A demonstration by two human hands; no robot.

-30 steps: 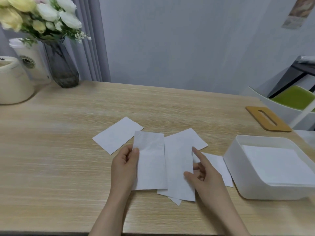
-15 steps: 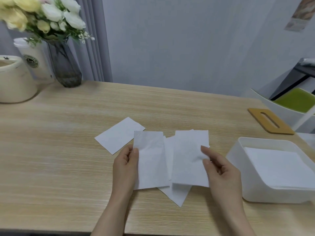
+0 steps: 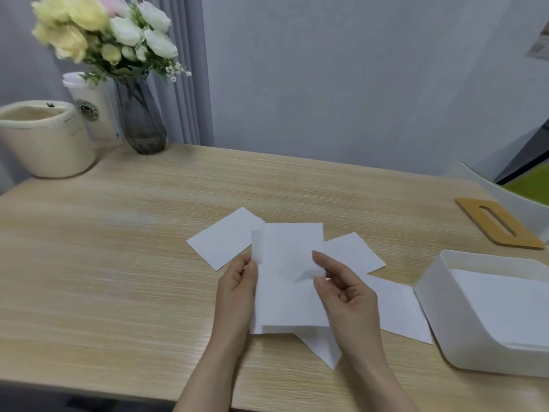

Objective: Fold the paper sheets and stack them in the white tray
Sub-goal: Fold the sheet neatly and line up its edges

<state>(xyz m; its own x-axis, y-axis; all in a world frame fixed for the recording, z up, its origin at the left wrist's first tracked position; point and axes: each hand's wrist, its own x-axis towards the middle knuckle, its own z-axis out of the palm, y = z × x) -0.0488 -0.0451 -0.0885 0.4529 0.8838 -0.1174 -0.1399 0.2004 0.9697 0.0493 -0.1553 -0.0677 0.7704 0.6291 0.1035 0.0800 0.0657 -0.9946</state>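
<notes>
**Mid-fold, with loose sheets still waiting**

Wood-grain tabletop (image 3: 118, 263) runs out from a grey wall, with a vase (image 3: 139, 120) at the far left corner. My left hand (image 3: 237, 295) pinches the left edge of a sheet (image 3: 285, 292) between thumb and fingers, lifted just above the middle. My right hand (image 3: 344, 295) pinches the same sheet's right side, fingers curled, bunching the paper. I judge the fold as begun but not creased. The tray (image 3: 436, 316) sits by the right edge and already holds a flat white stack, so some work looks done. At least four more papers (image 3: 225, 239) lie loose under and around my hands, still to be put away, toward the tabletop's middle.
</notes>
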